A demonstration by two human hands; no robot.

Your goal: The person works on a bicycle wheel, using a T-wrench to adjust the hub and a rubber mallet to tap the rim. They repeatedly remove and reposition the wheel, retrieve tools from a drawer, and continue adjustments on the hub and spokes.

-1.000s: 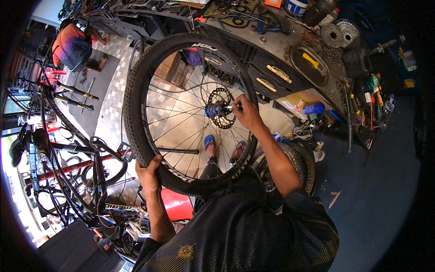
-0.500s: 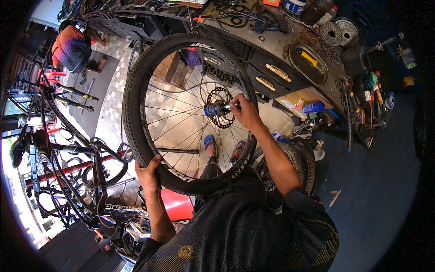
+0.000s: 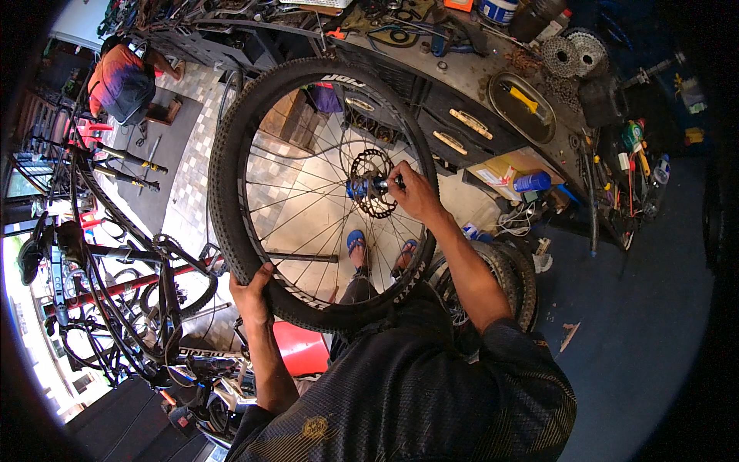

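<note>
Wheel (image 3: 352, 189) with black knobbly rubber tyre (image 3: 228, 177) and blue metal hub (image 3: 359, 189), held before the person's torso (image 3: 416, 385) — left hand (image 3: 252, 296) clasping the tyre's lower left.
Right hand (image 3: 416, 192) pinches a small dark-and-silver piece (image 3: 384, 185) at the hub, beside the black perforated metal brake disc (image 3: 372, 155). The wheel should feel light but bulky, stiff-rimmed, grippy on rubber — tyre and hub seem sound holds; thin spokes (image 3: 299, 200) and disc could bend.

Head view, one: left wide fisheye, head-worn; faces down past dark shirt (image 3: 408, 385) onto nearby bicycle wheel (image 3: 228, 173); workbench (image 3: 479, 81) farther off, curving.
</note>
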